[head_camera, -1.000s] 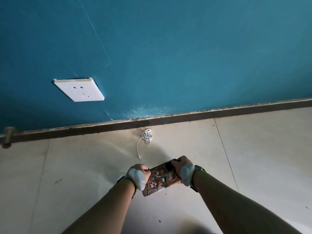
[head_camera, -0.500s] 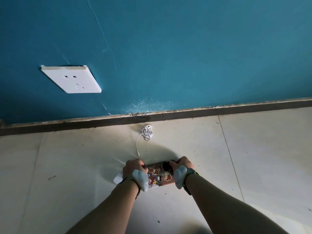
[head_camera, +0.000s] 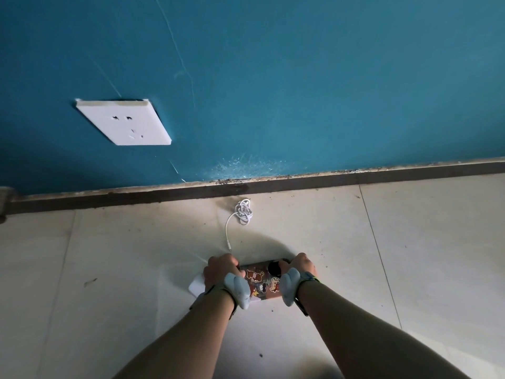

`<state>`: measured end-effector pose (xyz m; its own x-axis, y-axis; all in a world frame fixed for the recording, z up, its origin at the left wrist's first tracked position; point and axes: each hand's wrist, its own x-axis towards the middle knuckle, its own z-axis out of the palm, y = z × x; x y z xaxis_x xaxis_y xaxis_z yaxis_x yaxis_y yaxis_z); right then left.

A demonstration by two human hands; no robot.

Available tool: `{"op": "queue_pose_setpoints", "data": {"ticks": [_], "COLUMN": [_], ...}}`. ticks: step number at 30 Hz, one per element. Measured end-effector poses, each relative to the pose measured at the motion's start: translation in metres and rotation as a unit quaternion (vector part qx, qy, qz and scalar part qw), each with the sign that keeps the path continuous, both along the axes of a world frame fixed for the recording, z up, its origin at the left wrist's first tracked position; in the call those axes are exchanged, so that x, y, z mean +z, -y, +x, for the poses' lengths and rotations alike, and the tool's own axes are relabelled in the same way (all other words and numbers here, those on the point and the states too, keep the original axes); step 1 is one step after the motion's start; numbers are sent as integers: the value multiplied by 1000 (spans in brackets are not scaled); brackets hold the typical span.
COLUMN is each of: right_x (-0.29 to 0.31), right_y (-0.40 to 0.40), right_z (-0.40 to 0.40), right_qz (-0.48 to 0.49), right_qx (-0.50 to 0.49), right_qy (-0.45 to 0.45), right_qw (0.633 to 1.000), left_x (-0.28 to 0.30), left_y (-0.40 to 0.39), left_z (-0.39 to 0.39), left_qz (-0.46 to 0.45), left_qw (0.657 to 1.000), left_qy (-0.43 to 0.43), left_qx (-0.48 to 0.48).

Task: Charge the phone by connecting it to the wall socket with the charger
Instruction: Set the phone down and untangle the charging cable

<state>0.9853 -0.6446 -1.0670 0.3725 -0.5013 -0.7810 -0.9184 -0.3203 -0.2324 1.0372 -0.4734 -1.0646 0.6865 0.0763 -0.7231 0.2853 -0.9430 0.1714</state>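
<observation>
A phone (head_camera: 259, 280) in a case covered with cartoon stickers lies flat on the tiled floor, back side up. My left hand (head_camera: 220, 270) grips its left end and my right hand (head_camera: 299, 266) grips its right end. A white block, perhaps the charger plug (head_camera: 196, 287), shows partly under my left wrist. A white cable (head_camera: 241, 212) lies bundled near the baseboard, one loose end running down toward my left hand. The white wall socket (head_camera: 125, 124) sits on the teal wall, up and to the left, with nothing plugged in.
A dark baseboard (head_camera: 355, 179) runs along the foot of the teal wall (head_camera: 300, 77). Pale floor tiles (head_camera: 423, 255) spread on both sides of my arms. Grey sensor bands sit on both wrists.
Both hands have lowered the phone from a tilted, lifted pose down flat onto the floor. The view has drifted slightly, so the socket sits a little further right than half a second ago.
</observation>
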Motion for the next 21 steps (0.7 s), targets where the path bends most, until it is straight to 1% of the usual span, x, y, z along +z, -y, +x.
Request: {"op": "queue_pose_setpoints", "data": {"ticks": [5, 7, 10, 12, 14, 17, 21], "right_x": [6, 8, 11, 13, 18, 21, 18], "right_y": [2, 4, 6, 7, 6, 0, -7], "right_z": [1, 0, 6, 18, 33, 48, 55], "right_qz": [6, 4, -5, 8, 31, 80, 135], "right_qx": [10, 15, 12, 6, 12, 17, -41], "right_qy": [-5, 8, 52, 92, 105, 95, 86], "right_qw": [1000, 1000, 999, 996, 994, 992, 986], "left_x": [4, 6, 15, 22, 27, 26, 19], "left_y": [2, 4, 11, 14, 15, 17, 23], "left_z": [4, 8, 17, 26, 39, 55, 74], "left_qz": [15, 8, -36, -80, -111, -96, -70], "left_qw": [1000, 1000, 998, 991, 983, 981, 982], "left_qy": [-17, -9, 46, 94, 126, 155, 174], "left_qx": [-16, -18, 10, 54, 79, 66, 32]}}
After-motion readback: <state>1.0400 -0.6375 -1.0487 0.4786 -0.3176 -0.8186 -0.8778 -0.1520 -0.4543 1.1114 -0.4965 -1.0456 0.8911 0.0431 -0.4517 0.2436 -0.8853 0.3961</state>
